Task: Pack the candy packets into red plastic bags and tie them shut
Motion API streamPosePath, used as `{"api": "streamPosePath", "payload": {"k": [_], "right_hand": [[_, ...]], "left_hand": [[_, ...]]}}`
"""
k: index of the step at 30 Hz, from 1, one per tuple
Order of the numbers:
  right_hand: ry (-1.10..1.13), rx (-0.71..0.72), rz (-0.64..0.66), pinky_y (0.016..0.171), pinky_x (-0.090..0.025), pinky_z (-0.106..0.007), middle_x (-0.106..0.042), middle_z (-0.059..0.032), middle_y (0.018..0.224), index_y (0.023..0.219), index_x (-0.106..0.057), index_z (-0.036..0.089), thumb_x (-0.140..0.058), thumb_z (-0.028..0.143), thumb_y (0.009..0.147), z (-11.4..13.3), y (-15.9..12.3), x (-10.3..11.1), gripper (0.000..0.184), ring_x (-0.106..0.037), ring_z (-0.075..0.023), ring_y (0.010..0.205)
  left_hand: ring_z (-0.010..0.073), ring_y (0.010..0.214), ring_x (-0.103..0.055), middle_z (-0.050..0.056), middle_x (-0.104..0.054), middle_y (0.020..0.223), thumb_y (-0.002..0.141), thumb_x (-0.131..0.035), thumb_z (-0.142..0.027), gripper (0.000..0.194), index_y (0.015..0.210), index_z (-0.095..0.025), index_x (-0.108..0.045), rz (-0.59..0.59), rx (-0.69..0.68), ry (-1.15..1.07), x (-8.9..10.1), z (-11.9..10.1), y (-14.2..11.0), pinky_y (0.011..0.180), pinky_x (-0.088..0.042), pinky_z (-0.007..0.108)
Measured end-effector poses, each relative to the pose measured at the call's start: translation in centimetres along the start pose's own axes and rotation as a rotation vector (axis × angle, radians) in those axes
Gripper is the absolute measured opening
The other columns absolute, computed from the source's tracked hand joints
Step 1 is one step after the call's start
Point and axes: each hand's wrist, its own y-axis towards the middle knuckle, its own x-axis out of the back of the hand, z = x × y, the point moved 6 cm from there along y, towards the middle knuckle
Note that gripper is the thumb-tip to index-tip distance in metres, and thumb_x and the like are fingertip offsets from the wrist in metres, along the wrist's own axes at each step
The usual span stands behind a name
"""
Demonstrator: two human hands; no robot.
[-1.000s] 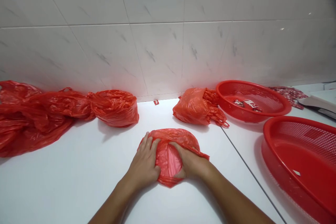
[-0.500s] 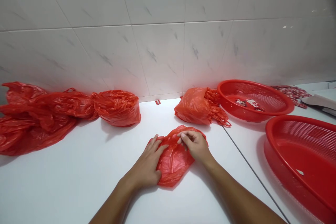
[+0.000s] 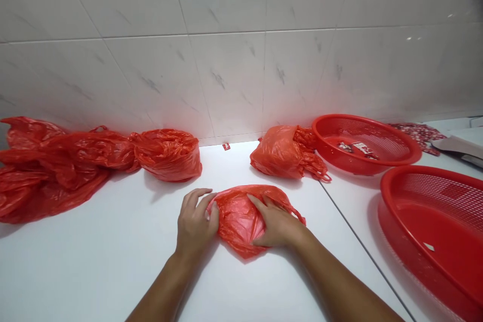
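A thin red plastic bag (image 3: 236,211) lies on the white table in front of me, its mouth spread wide and its pink-looking bottom facing up. At its left edge my left hand (image 3: 198,221) is closed, with the rim pinched between thumb and fingers. My right hand (image 3: 279,221) is inside the opening, thumb and fingers stretched apart against the plastic. Some of its fingertips are hidden in the folds. A loop of the bag sticks out beyond the right hand's wrist side.
Behind stand a filled red bag (image 3: 169,156) and a wrapped red bundle (image 3: 277,153). More red bags (image 3: 56,171) heap at left. Two red baskets (image 3: 324,156) (image 3: 400,231) occupy the right. A small red packet (image 3: 226,146) lies by the tiled wall (image 3: 234,85).
My left hand has shifted left and gone from lying flat on the bag to pinching its edge. My right hand has gone from a pinch to spread fingers inside the bag, which is wider now.
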Motion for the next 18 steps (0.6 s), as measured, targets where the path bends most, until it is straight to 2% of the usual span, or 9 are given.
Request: {"api": "streamPosePath", "payload": {"k": [1, 2, 4, 5, 8, 10, 12, 15, 18], "right_hand": [[-0.002, -0.006, 0.014, 0.113, -0.042, -0.054, -0.023, -0.0113, 0.176, 0.170, -0.006, 0.042, -0.085, 0.035, 0.063, 0.1, 0.1, -0.2, 0.134, -0.028, -0.0419, 0.159], [0.006, -0.010, 0.030, 0.116, -0.039, -0.055, -0.016, -0.0121, 0.178, 0.171, -0.001, 0.041, -0.086, 0.035, 0.063, 0.1, 0.2, -0.4, 0.137, -0.022, -0.0417, 0.162], [0.025, 0.012, 0.063, 0.122, -0.033, -0.054, -0.008, -0.0123, 0.179, 0.171, 0.001, 0.037, -0.085, 0.038, 0.067, 0.2, 0.4, -1.0, 0.135, -0.017, -0.0396, 0.163], [0.029, 0.036, 0.069, 0.123, -0.031, -0.053, -0.006, -0.0114, 0.179, 0.172, 0.000, 0.035, -0.084, 0.039, 0.068, 0.3, 0.5, -1.3, 0.133, -0.016, -0.0381, 0.164], [0.026, 0.086, 0.023, 0.123, -0.033, -0.050, -0.009, -0.0111, 0.179, 0.173, -0.004, 0.028, -0.082, 0.045, 0.069, 0.3, 0.4, -1.5, 0.130, -0.020, -0.0373, 0.163], [0.036, 0.061, -0.005, 0.112, -0.044, -0.050, -0.026, -0.0162, 0.175, 0.173, -0.010, 0.025, -0.083, 0.045, 0.067, 0.0, 0.0, -1.3, 0.130, -0.039, -0.0412, 0.154], [0.053, 0.047, -0.001, 0.096, -0.053, -0.045, -0.049, -0.0172, 0.162, 0.172, -0.018, 0.028, -0.084, 0.040, 0.066, 0.0, -0.5, -1.1, 0.126, -0.062, -0.0398, 0.133], [0.069, 0.100, -0.019, 0.080, -0.054, -0.035, -0.069, -0.0115, 0.139, 0.169, -0.025, 0.037, -0.085, 0.034, 0.066, 0.8, -1.1, -0.5, 0.119, -0.074, -0.0321, 0.108], [0.081, 0.161, -0.092, 0.088, -0.055, -0.039, -0.066, -0.0120, 0.144, 0.165, -0.040, 0.034, -0.078, 0.041, 0.080, 1.8, -1.4, -0.1, 0.093, -0.068, -0.0347, 0.122]], "left_hand": [[0.0268, 0.109, -0.067, 0.010, -0.072, 0.113, 0.093, -0.056, -0.010, 0.024, 0.108, -0.020, -0.072, -0.038, -0.120, -0.075, 0.1, -1.9, -0.4, 0.099, -0.058, 0.046], [0.0245, 0.106, -0.068, 0.009, -0.072, 0.110, 0.093, -0.055, -0.006, 0.029, 0.111, -0.021, -0.071, -0.012, -0.241, -0.167, -0.1, -3.9, -0.9, 0.094, -0.060, 0.042], [0.0225, 0.104, -0.069, 0.008, -0.074, 0.111, 0.095, -0.052, -0.004, 0.036, 0.118, -0.024, -0.071, 0.179, -0.389, -0.295, -1.5, -7.0, -2.0, 0.087, -0.061, 0.037], [0.0231, 0.107, -0.069, 0.008, -0.074, 0.115, 0.096, -0.049, -0.004, 0.039, 0.122, -0.025, -0.070, 0.288, -0.372, -0.294, -2.4, -7.6, -2.4, 0.088, -0.061, 0.037], [0.0304, 0.127, -0.063, 0.013, -0.067, 0.137, 0.099, -0.048, -0.015, 0.043, 0.136, -0.023, -0.066, 0.508, -0.123, -0.118, -4.6, -5.8, -2.8, 0.107, -0.055, 0.048], [0.0366, 0.139, -0.054, 0.016, -0.057, 0.149, 0.097, -0.055, -0.029, 0.047, 0.142, -0.020, -0.062, 0.587, 0.038, -0.001, -5.1, -3.2, -2.8, 0.117, -0.046, 0.056], [0.0399, 0.147, -0.044, 0.017, -0.046, 0.160, 0.093, -0.061, -0.042, 0.060, 0.149, -0.020, -0.056, 0.670, 0.150, 0.047, -5.3, -1.1, -3.0, 0.120, -0.041, 0.059], [0.0395, 0.156, -0.033, 0.013, -0.024, 0.173, 0.091, -0.063, -0.045, 0.072, 0.157, -0.025, -0.046, 0.764, 0.226, 0.020, -5.4, 0.1, -3.5, 0.121, -0.039, 0.057], [0.0389, 0.160, -0.025, 0.011, -0.017, 0.177, 0.092, -0.063, -0.047, 0.071, 0.158, -0.028, -0.046, 0.807, 0.201, -0.005, -5.5, -0.2, -3.8, 0.124, -0.035, 0.058]]}}
